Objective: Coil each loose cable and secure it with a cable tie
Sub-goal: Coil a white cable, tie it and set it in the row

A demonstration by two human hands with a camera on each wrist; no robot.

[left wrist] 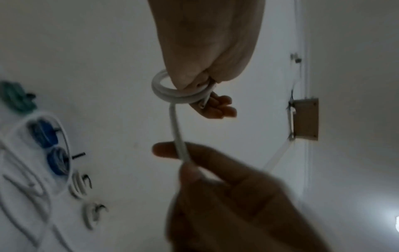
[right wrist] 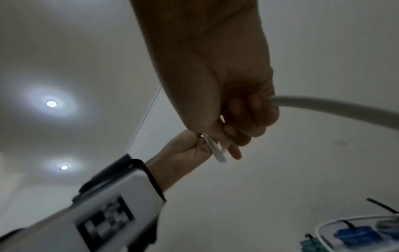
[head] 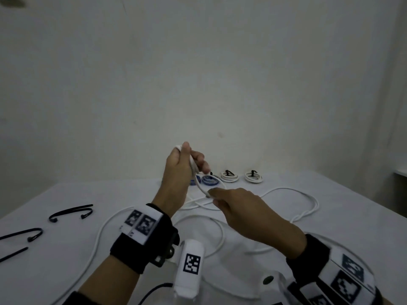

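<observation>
A long white cable (head: 293, 192) sprawls in loose loops over the white table (head: 66, 249). My left hand (head: 185, 164) is raised above the table and grips a small coil of that cable (left wrist: 172, 92) between thumb and curled fingers. My right hand (head: 233, 203), lower and to the right, pinches the strand (left wrist: 179, 145) that leads down from the coil. In the right wrist view the cable (right wrist: 336, 105) runs out of my curled right fingers (right wrist: 254, 112). Black cable ties (head: 70, 212) lie at the table's left.
Along the table's far edge sit finished coils bound with black ties: two white ones (head: 229, 176) (head: 253, 177) and blue ones (head: 210, 180). A green coil (left wrist: 17, 98) lies beyond them in the left wrist view. A black wire (head: 152, 291) runs near the front edge.
</observation>
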